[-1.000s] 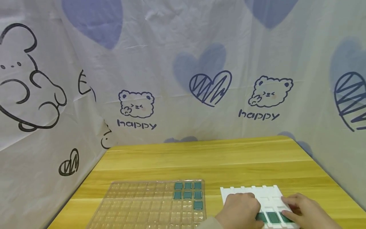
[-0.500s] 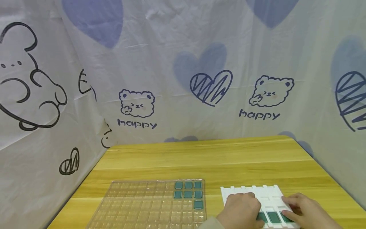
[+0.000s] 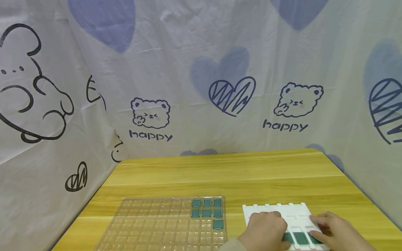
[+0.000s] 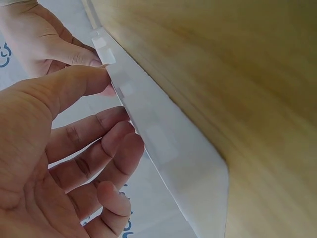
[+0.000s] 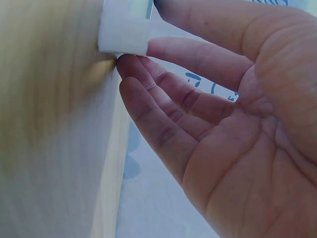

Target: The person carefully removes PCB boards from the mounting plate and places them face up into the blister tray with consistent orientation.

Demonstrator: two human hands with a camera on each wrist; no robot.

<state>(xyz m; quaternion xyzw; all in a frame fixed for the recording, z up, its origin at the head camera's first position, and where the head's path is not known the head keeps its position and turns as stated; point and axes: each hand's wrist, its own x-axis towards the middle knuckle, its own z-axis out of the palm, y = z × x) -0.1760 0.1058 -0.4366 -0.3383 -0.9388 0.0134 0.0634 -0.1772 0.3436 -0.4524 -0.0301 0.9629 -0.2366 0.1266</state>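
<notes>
A white slotted tray (image 3: 293, 211) lies on the table, with a row of dark green tiles (image 3: 300, 238) along its near part. My left hand (image 3: 265, 228) is over the tray's left side; its thumb and bent forefinger pinch a green tile (image 3: 288, 238), partly hidden by the hand. At the right edge, my right hand (image 3: 337, 232) grips the tray, thumb over the rightmost tile and fingers against the side. In the left wrist view, the left thumb and fingertips (image 4: 133, 148) touch the tray's face. The right wrist view shows fingers (image 5: 163, 74) at a white corner (image 5: 124, 37).
Left of the white tray lies a clear plastic compartment tray (image 3: 157, 223). Several green tiles (image 3: 206, 213) sit in its far right compartments. The wooden table (image 3: 220, 174) is bounded by a printed cloth (image 3: 188, 132) behind and at the sides.
</notes>
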